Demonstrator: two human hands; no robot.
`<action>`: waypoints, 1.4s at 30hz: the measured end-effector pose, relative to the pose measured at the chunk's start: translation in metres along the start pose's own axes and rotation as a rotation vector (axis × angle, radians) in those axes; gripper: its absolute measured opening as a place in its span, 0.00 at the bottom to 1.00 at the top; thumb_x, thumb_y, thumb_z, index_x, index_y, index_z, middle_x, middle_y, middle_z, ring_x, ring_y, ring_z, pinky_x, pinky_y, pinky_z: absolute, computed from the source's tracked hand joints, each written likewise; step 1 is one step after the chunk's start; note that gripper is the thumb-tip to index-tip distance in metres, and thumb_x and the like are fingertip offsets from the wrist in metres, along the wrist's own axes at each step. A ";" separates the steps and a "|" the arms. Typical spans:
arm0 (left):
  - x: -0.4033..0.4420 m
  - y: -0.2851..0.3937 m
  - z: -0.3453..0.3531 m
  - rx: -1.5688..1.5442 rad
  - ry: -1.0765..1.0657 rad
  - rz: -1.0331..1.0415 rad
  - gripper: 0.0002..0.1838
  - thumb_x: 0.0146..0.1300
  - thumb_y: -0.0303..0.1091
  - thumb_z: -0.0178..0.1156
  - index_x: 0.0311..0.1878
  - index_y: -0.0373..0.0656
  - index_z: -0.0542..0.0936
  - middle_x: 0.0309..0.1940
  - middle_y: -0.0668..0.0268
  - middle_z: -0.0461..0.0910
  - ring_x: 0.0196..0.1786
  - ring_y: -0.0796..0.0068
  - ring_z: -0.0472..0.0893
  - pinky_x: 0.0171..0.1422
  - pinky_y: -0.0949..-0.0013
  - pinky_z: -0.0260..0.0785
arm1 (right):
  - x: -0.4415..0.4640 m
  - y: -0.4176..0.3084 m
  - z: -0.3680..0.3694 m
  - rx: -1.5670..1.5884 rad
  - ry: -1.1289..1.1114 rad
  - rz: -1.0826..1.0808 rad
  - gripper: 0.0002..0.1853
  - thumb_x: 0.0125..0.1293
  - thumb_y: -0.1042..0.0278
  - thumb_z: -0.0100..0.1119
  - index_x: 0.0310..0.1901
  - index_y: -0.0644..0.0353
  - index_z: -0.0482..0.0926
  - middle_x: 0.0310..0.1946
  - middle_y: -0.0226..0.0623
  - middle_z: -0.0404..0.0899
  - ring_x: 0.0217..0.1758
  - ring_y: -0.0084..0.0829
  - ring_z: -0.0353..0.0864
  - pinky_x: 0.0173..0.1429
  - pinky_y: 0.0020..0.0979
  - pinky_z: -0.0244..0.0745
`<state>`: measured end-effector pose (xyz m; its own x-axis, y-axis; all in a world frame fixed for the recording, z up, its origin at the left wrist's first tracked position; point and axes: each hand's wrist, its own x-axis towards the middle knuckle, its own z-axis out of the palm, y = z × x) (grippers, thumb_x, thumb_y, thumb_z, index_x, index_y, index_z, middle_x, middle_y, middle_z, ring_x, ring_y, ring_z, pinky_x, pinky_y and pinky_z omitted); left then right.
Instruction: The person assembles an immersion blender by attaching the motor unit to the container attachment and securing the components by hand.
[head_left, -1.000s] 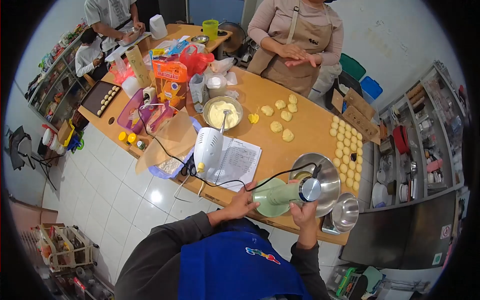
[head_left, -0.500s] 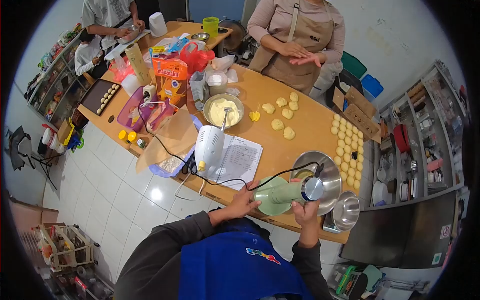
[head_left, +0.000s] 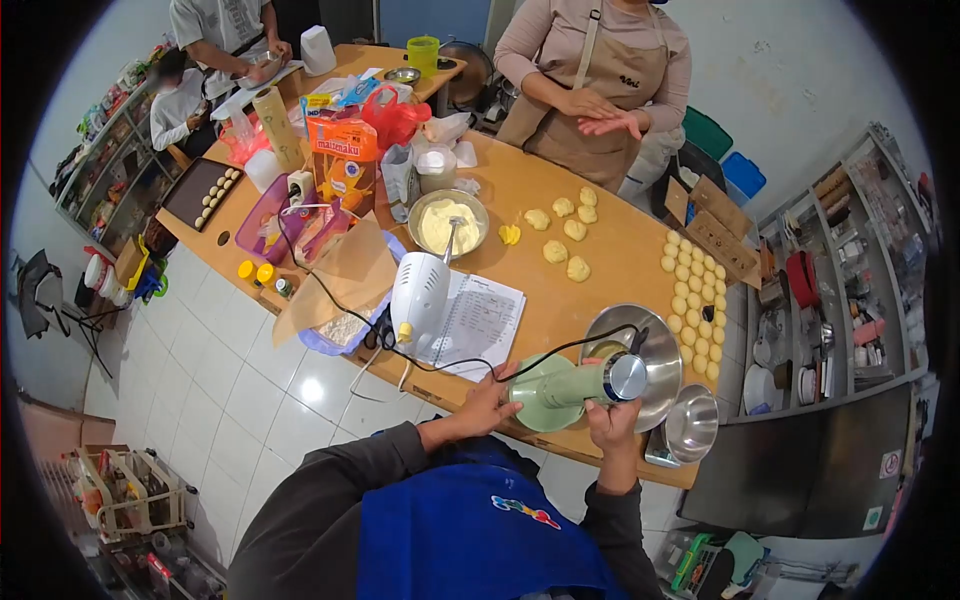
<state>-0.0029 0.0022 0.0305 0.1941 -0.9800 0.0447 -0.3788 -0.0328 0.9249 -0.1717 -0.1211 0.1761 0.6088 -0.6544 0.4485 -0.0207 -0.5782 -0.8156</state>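
Observation:
My left hand [head_left: 484, 406] is closed on the left rim of a light green bowl [head_left: 538, 405] at the table's front edge. My right hand [head_left: 612, 424] grips a light green cylinder [head_left: 572, 384] with a silver end, close to that end. The cylinder lies tilted across the bowl; whether the two are joined I cannot tell. A black cord passes just above my left fingers. Behind the silver end is a large steel bowl [head_left: 660, 378], partly covered, with a smaller steel bowl [head_left: 692, 424] beside it.
A white hand mixer [head_left: 420, 295] rests on an open notebook [head_left: 482, 322], its beater in a bowl of cream-coloured mix [head_left: 447, 215]. Several dough balls [head_left: 555, 250] and rows of small ones [head_left: 690, 300] lie right. A co-worker's hands [head_left: 605, 112] meet across the table.
Almost nothing differs. My hands and the green things keep their place, while the co-worker's hands across the table shift very slightly.

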 end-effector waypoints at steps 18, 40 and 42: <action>-0.002 0.010 -0.004 -0.031 0.004 0.003 0.25 0.60 0.39 0.58 0.59 0.40 0.68 0.72 0.62 0.49 0.72 0.56 0.50 0.69 0.51 0.49 | -0.002 0.001 -0.001 0.006 -0.014 0.002 0.23 0.49 0.64 0.58 0.47 0.68 0.73 0.44 0.45 0.78 0.46 0.37 0.78 0.53 0.34 0.72; 0.000 0.001 -0.002 0.046 -0.022 0.001 0.33 0.60 0.41 0.58 0.67 0.46 0.60 0.69 0.58 0.51 0.70 0.53 0.54 0.66 0.49 0.52 | 0.000 -0.002 -0.002 -0.086 -0.023 -0.026 0.22 0.51 0.62 0.57 0.45 0.69 0.74 0.41 0.43 0.79 0.44 0.34 0.78 0.51 0.33 0.72; -0.001 0.000 -0.001 0.044 -0.016 -0.003 0.34 0.60 0.41 0.58 0.68 0.46 0.58 0.69 0.56 0.51 0.70 0.53 0.55 0.66 0.49 0.52 | -0.001 -0.001 -0.002 -0.095 -0.023 -0.029 0.22 0.51 0.62 0.58 0.46 0.68 0.75 0.41 0.44 0.79 0.44 0.37 0.78 0.51 0.34 0.72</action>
<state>-0.0019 0.0034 0.0313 0.1805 -0.9829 0.0354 -0.4177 -0.0441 0.9075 -0.1738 -0.1207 0.1772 0.6283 -0.6257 0.4623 -0.0772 -0.6415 -0.7632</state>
